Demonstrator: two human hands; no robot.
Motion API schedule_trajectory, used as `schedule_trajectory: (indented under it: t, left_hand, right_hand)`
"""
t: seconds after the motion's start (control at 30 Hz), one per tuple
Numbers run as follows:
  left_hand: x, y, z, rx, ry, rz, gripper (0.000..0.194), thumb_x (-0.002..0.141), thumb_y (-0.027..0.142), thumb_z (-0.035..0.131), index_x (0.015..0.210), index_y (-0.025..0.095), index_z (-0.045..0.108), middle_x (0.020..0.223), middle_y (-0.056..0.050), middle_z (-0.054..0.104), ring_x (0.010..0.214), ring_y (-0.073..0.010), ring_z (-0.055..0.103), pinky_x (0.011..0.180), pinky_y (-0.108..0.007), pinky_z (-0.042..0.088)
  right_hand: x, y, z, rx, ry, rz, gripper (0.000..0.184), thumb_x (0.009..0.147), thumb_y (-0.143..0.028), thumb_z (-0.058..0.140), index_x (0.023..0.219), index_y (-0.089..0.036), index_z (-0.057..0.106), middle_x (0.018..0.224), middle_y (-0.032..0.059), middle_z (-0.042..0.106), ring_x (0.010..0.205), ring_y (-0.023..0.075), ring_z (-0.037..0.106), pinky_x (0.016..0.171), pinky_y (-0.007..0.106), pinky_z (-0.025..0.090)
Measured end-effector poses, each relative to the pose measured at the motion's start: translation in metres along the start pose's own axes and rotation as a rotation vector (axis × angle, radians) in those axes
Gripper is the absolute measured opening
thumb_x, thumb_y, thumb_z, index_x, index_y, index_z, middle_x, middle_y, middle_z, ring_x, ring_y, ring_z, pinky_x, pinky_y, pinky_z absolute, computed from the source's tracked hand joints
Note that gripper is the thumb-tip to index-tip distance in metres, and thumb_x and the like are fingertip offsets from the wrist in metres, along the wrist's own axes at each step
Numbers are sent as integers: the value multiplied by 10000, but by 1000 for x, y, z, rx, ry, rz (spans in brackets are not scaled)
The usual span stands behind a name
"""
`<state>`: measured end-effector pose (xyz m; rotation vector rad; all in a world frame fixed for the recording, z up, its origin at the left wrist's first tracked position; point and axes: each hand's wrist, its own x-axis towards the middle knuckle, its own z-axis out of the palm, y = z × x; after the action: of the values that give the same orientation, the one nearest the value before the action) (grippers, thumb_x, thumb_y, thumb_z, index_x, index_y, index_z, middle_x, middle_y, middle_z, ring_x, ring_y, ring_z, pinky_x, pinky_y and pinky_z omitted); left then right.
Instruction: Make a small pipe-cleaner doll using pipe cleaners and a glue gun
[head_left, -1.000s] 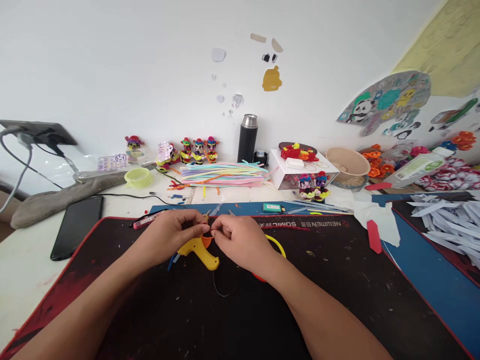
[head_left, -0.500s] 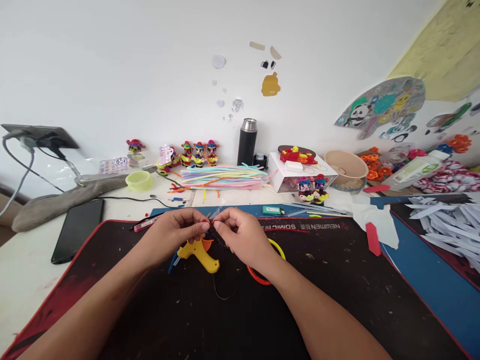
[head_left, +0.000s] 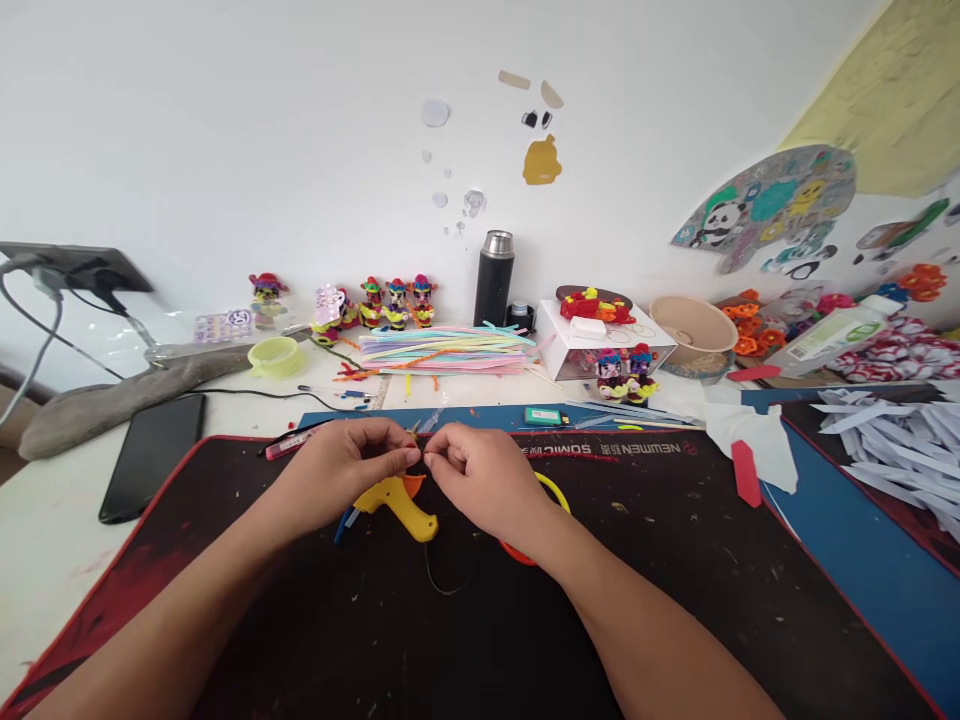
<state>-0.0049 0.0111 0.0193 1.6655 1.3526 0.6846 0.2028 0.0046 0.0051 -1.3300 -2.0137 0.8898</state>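
Above the dark desk mat my left hand (head_left: pixel 364 465) and my right hand (head_left: pixel 480 475) meet almost fingertip to fingertip, each closed in a pinch. What they pinch is mostly hidden; only a tiny reddish bit shows at my left fingertips. Just below them lies a yellow glue gun (head_left: pixel 401 508) with an orange trigger and a black cord. Its nozzle points away behind my fingers. Under my right wrist, partly covered, are a yellow ring (head_left: pixel 555 490) and a red ring (head_left: pixel 516 552). A pink utility knife (head_left: pixel 289 443) rests beyond my left wrist.
Pastel pipe cleaners (head_left: pixel 442 350) lie across the back, near a black thermos (head_left: pixel 494 280) and a white box (head_left: pixel 592 335). Small pipe-cleaner figures (head_left: pixel 397 303) stand along the wall. A phone (head_left: pixel 154 455) sits at left, white paper strips (head_left: pixel 900 450) at right.
My right fingers have turned inward and down slightly, closing more tightly. The reddish piece between the hands shows less. The view has shifted a little.
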Motion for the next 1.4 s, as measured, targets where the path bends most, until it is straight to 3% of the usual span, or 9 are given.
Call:
schedule_trajectory:
  t: [0.13,0.37,0.67,0.87,1.1,1.4]
  left_hand:
    - [1,-1,0,27,-14,-15,398,804,615,766,792,218,792,751,-37,773,688,-210,650,612,-282,481]
    - [4,0,1,-175,45,-24,440,766,638,814,738,207,735,679,-25,710,617,-169,577,593,-279,483]
    - [4,-6,2,-238,27,-18,411,783,600,828,724,207,726,688,-21,709,619,-159,579,603,-275,487]
    - [4,-7,4,-269,12,-45,405,754,585,854,726,202,726,658,-12,687,602,-154,557,581,-270,468]
    - [3,-3,6,-355,-29,-81,387,732,561,885,748,205,733,640,6,666,593,-144,542,576,-264,446]
    - [1,0,-5,-192,-93,-125,380,737,550,879,738,194,746,630,15,637,610,-144,537,580,-252,410]
  right_hand:
    - [0,1,3,-30,-1,4,77,933,-213,643,895,-233,707,592,-45,578,539,144,480,576,301,289]
    - [2,6,3,238,19,41,104,987,-313,630,1015,-227,681,658,-48,614,592,138,552,575,264,371]
    - [2,3,3,358,12,107,103,1004,-303,627,1018,-216,679,676,-34,642,547,125,557,539,250,406]
    - [1,2,2,356,17,79,109,1000,-297,609,980,-212,675,671,-38,625,558,124,539,548,250,387]
    - [1,1,1,310,39,30,111,962,-256,613,884,-208,675,593,-74,485,549,117,423,547,260,317]
    - [-2,1,3,-11,39,-81,105,928,-189,628,881,-210,719,550,-74,477,526,119,410,584,290,271]
